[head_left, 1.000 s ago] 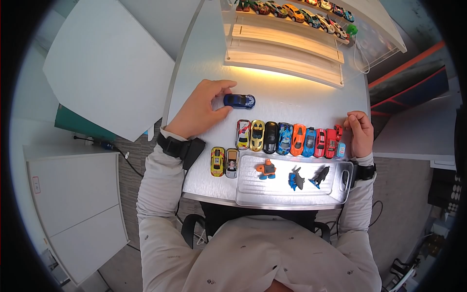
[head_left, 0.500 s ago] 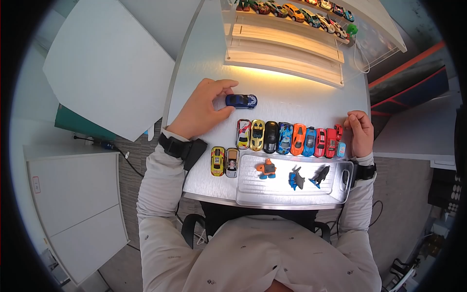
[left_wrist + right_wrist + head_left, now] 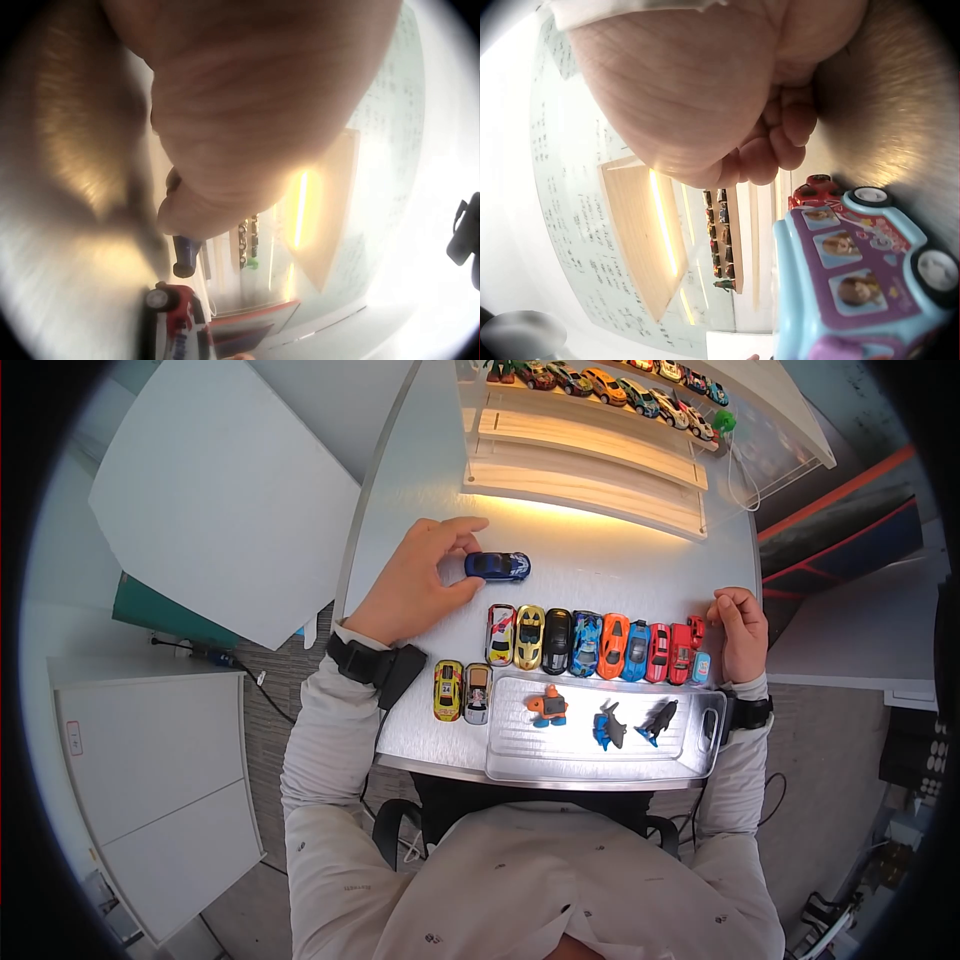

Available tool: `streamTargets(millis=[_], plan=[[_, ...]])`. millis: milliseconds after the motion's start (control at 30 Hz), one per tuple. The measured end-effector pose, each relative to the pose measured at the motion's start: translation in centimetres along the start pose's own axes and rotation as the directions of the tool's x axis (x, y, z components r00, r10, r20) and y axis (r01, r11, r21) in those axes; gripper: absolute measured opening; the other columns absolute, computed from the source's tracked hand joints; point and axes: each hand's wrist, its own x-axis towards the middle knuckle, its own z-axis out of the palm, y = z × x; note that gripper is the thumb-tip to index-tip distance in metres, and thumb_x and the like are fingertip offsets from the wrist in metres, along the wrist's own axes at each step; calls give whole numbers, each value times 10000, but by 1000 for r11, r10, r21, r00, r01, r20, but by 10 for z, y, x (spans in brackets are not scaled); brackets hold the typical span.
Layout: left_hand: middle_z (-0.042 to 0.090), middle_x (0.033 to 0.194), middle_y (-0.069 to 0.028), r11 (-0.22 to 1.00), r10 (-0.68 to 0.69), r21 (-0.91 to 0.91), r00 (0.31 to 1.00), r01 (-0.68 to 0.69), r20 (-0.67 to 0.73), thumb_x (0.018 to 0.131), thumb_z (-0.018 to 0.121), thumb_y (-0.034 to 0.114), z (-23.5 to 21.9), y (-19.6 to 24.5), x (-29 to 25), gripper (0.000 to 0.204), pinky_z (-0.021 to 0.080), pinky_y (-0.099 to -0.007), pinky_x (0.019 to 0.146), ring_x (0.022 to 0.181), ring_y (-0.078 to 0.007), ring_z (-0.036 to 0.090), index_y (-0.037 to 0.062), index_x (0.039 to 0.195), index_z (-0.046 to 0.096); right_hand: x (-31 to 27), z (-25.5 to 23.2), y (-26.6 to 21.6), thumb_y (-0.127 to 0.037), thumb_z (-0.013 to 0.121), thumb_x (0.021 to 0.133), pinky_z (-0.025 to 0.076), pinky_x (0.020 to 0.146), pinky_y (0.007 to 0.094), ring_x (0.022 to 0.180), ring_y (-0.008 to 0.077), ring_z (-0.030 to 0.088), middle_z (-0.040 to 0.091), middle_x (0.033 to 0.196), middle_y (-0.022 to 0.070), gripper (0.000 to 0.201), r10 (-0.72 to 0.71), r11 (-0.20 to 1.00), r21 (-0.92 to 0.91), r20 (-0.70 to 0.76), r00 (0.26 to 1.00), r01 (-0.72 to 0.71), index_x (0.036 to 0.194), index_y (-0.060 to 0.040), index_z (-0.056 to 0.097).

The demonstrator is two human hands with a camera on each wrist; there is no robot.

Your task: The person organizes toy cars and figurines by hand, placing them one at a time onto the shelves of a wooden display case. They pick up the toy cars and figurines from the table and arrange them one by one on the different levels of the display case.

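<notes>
A dark blue toy car (image 3: 498, 566) lies sideways on the metal table, above the row of cars. My left hand (image 3: 425, 575) pinches its left end between thumb and fingers, the index finger stretched out above. In the left wrist view the palm hides most of that blue car (image 3: 185, 259); a red and white toy car (image 3: 180, 322) is nearby. My right hand (image 3: 741, 630) rests at the table's right side, its fingers loosely curled around nothing. Close to it are a small light blue toy bus (image 3: 855, 277) and a red toy vehicle (image 3: 697, 630).
Several toy cars (image 3: 613, 647) stand side by side across the table. A yellow car (image 3: 449, 691) and a brown-topped car (image 3: 478, 694) sit lower left. The clear plastic tray (image 3: 500, 760) holds three toy figures. Behind rises a lit wooden shelf (image 3: 590, 490) with cars on its upper tiers.
My left hand has shifted the dark blue car a little to the right, then almost stopped. My right hand has stayed put.
</notes>
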Motion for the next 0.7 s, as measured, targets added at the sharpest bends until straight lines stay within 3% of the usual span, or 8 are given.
streamTargets(millis=[100, 300, 700], plan=[[565, 1160, -125, 1000, -18, -9, 1000, 18, 10, 806, 747, 10, -1, 3, 0, 700, 488, -347, 1037, 1112, -262, 631, 101, 1452, 491, 0, 2, -2, -116, 575, 1042, 420, 724, 240, 761, 80, 526, 601, 812, 6, 138, 0, 1000, 5, 3, 1000, 0, 1096, -13, 649], [593, 1153, -100, 1000, 2, 7, 1000, -2, 1, 796, 738, -22, 1, 3, 1, 699, 475, -342, 1040, 1115, -228, 610, 75, 1447, 501, -1, 2, -4, -117, 571, 1044, 416, 719, 241, 755, 80, 518, 590, 809, 3, 138, 9, 1000, 7, 5, 1000, -9, 1093, -12, 644], [621, 1182, -100, 998, 20, 62, 1000, -20, 13, 800, 729, -21, 2, 0, 1, 690, 443, -351, 1064, 1166, -238, 592, 83, 1446, 506, 0, 3, -3, -124, 577, 1045, 410, 716, 230, 755, 75, 502, 579, 807, -8, 140, 17, 999, 38, 5, 1000, -17, 1098, -12, 643]])
